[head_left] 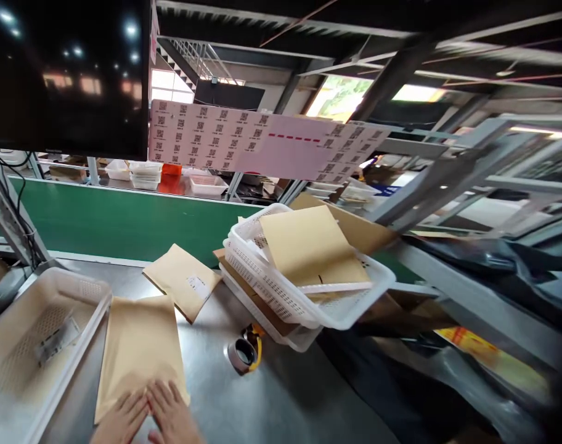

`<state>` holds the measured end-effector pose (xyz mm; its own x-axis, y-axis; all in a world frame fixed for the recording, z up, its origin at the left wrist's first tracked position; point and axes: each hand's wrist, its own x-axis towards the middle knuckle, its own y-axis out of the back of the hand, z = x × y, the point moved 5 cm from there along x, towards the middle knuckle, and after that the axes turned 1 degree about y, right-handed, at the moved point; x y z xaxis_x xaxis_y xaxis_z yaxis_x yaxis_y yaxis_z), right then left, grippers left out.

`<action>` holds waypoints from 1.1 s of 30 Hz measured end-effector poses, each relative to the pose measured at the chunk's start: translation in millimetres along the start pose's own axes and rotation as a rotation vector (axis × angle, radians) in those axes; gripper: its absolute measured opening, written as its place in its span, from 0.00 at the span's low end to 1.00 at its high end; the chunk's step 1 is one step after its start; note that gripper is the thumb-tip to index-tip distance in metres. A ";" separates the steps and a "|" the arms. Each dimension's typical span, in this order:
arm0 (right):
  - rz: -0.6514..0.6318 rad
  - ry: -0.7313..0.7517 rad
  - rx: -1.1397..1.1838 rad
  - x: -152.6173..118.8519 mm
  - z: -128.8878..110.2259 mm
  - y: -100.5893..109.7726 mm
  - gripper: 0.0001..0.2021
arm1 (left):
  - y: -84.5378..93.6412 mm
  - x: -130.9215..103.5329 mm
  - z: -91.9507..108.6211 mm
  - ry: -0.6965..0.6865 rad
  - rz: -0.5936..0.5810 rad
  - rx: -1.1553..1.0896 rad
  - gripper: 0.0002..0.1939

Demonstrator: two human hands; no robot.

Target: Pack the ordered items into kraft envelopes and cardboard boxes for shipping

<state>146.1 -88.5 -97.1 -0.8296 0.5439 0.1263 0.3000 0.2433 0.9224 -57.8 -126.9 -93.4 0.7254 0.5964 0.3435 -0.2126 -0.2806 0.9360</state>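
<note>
While touching the near end of the envelope (140,345) at 7 o'clock in the head view, has left hand (124,418) and right hand (170,413) open, palms down, fingertips close together. Lies flat on the table (211,401). From there, shows the tray (89,361) at 9 o'clock with a clear packet (57,340) inside, the small envelope (183,280) at 1 o'clock, the tape (242,356) at 3 o'clock, and stacked baskets (267,287) at 2 o'clock with another envelope (313,243) in the top one.
</note>
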 end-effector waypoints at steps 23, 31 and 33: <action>-0.220 -0.551 -0.111 -97.6 58.7 -21.2 0.43 | 42.4 -99.2 10.1 0.538 0.200 0.101 0.31; -0.215 -0.458 -0.225 -116.4 74.7 -24.7 0.51 | 34.3 -95.0 15.2 0.623 0.283 0.042 0.31; -0.229 -0.442 -0.249 -122.7 82.2 -30.6 0.54 | 33.2 -94.3 14.5 0.637 0.286 0.043 0.31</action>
<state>277.4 -96.6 -170.8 -0.5678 0.7977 -0.2029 -0.0290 0.2270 0.9735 -123.7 -203.3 -95.8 0.1165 0.8157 0.5666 -0.3020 -0.5144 0.8026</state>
